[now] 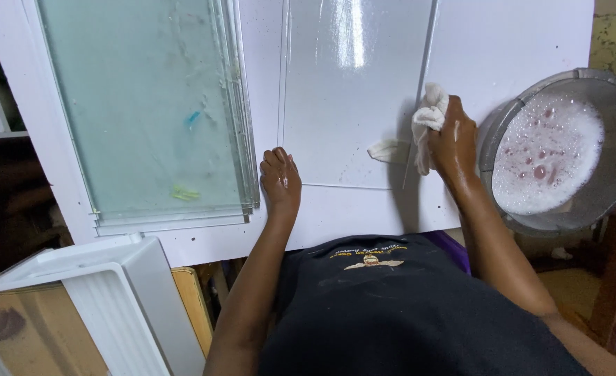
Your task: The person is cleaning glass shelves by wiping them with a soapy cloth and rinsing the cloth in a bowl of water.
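My right hand (453, 143) grips a wet white cloth (425, 124) and presses it against the right edge of a clear glass shelf panel (353, 90) lying on a white board (503, 42). My left hand (281, 179) rests flat, fingers together, on the near left corner of that panel, holding nothing. Both hands look wet.
A stack of greenish glass shelves (141, 104) lies on the board to the left. A grey basin of foamy, soapy water (555, 150) sits at the right. A white plastic tray (106, 292) leans at the lower left, beside wooden pieces.
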